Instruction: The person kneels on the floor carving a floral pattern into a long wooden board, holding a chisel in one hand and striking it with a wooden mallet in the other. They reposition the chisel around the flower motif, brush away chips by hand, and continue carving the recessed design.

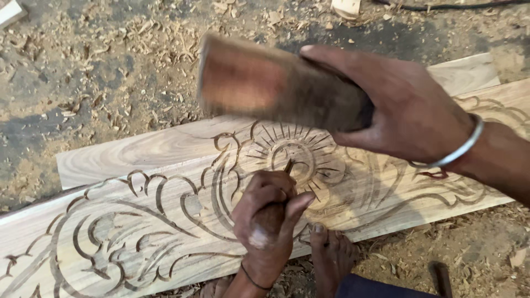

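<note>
Raised closest to the lens, the right hand [408,110] has its fingers wrapped tight around a blocky wooden mallet [276,83], which is blurred and hangs above the carving. Below it, the left hand [268,221] is closed in a fist around a chisel [288,166]; only the dark tip shows past the fingers, and it touches the middle of a sunburst cut into the carved plank [138,232]. That plank lies flat on the floor, covered in scrolls and leaf shapes in shallow grooves. A second, plain plank [160,149] lies just behind it, touching along the edge. A bare foot [331,256] presses on the near edge of the carved plank, just beside the left wrist. A metal bangle [458,149] circles the right wrist. Wood shavings [149,38] are scattered over the floor [66,94] beyond the planks, well apart from both hands.
</note>
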